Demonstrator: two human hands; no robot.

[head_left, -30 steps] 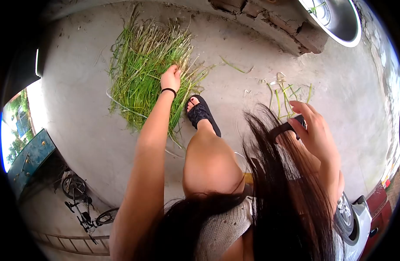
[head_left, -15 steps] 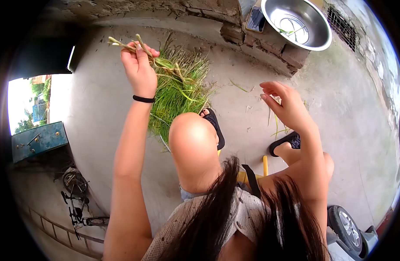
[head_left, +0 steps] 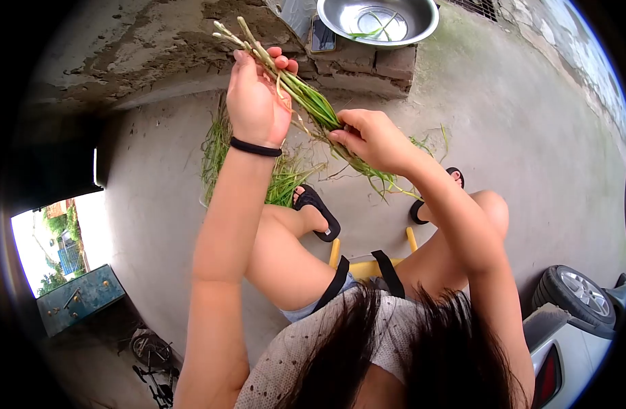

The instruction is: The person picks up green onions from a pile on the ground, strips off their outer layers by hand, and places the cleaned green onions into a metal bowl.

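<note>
A bunch of long green stalks (head_left: 306, 99) with pale, whitish ends stretches slantwise between my two hands. My left hand (head_left: 258, 102), a black band on its wrist, is closed around the stalks near the pale ends, which stick out beyond the fingers. Farther down, my right hand (head_left: 374, 140) pinches the leafy green part between thumb and fingers. Leaf tips hang below it, and a few dry, yellowish strands dangle from the bunch. Behind my left forearm, partly hidden, lies a pile of similar green stalks (head_left: 216, 153) on the concrete floor.
A steel basin (head_left: 422, 24) with a few green leaves inside stands on a brick ledge (head_left: 395, 65), beside what looks like a phone (head_left: 322, 34). Below are my sandalled feet and a yellow stool (head_left: 412, 238). A wheel (head_left: 585, 293) stands at the lower right.
My left hand has moved right and up with the bunch. The right hand, empty before, has come over to the left and taken hold of the leafy part. The view has shifted.
</note>
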